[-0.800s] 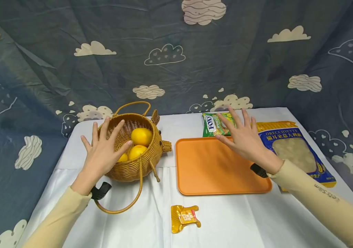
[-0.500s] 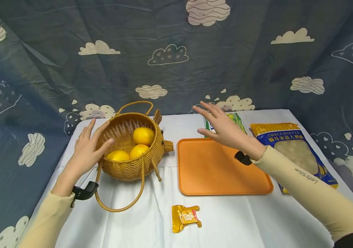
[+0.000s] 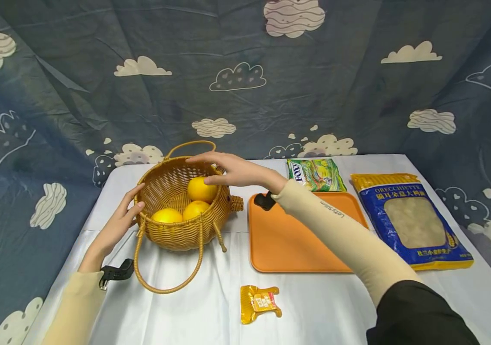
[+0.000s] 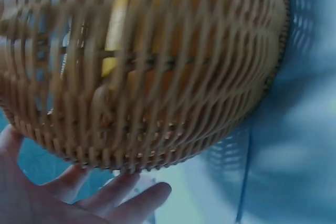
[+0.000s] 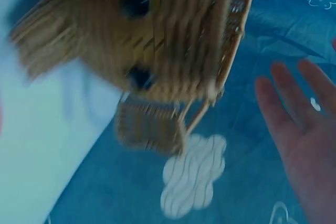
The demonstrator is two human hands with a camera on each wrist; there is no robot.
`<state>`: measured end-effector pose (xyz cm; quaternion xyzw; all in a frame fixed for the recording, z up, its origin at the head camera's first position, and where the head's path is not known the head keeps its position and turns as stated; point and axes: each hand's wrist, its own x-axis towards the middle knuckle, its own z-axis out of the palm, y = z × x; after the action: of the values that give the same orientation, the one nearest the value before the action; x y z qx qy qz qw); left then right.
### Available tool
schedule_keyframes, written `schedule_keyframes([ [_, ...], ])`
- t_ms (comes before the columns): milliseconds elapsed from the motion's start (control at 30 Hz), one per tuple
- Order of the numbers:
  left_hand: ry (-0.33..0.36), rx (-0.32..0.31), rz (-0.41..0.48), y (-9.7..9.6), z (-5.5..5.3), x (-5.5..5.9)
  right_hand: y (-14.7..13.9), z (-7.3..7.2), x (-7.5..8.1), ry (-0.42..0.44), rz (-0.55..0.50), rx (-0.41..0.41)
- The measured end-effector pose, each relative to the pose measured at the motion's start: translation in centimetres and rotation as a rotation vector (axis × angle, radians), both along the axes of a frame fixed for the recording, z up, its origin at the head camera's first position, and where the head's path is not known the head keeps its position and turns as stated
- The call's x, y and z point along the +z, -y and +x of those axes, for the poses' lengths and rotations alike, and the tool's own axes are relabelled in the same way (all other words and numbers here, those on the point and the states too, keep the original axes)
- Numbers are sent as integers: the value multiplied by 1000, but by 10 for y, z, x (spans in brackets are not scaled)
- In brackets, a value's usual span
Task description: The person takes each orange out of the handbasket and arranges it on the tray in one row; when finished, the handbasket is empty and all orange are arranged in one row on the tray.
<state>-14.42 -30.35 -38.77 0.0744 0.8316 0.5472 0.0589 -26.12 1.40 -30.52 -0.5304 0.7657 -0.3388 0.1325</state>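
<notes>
A wicker basket (image 3: 180,237) shaped like an animal, with a snout and two loop handles, stands on the left side of the table. Inside it lie three yellow round fruits (image 3: 167,215). My left hand (image 3: 118,225) is at the basket's left side, fingers extended along the rim; in the left wrist view its fingertips (image 4: 152,195) lie close against the weave. Above the basket's right rim hovers my right hand (image 3: 238,170), fingers straight, its thumb in front of one fruit. The right wrist view has that hand (image 5: 310,135) apart from the basket.
Right of the basket is an orange tray (image 3: 297,244), partly under my right forearm. Behind it lies a green FOXS candy bag (image 3: 318,175). A blue orecchiette pack (image 3: 413,220) is at the right, and a small gold-wrapped snack (image 3: 259,304) lies in front.
My right hand has swept left from over the green bag and tray to above the basket. The left hand has drawn back from over the opening to the basket's left side.
</notes>
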Motion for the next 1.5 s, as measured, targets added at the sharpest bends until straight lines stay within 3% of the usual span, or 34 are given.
schedule_keyframes([
  [133, 15, 24, 95, -4, 1, -6, 33, -6, 0, 133, 56, 108],
  [333, 28, 47, 139, -7, 0, -10, 66, -14, 1, 294, 199, 208],
  [533, 42, 64, 142, -6, 3, -12, 88, -17, -1, 389, 389, 171],
  [800, 39, 75, 144, -5, 4, -13, 113, -13, -7, 580, 591, 65],
  [1033, 33, 69, 151, -8, 2, -14, 132, -9, -21, 684, 662, 47],
  [1267, 32, 74, 144, -8, 2, -15, 140, -7, -28, 675, 683, 51],
  [1367, 32, 80, 137, -7, 2, -15, 142, -6, -28, 572, 693, 41],
  [1500, 47, 91, 132, -7, 2, -16, 146, -4, -30, 370, 753, -16],
])
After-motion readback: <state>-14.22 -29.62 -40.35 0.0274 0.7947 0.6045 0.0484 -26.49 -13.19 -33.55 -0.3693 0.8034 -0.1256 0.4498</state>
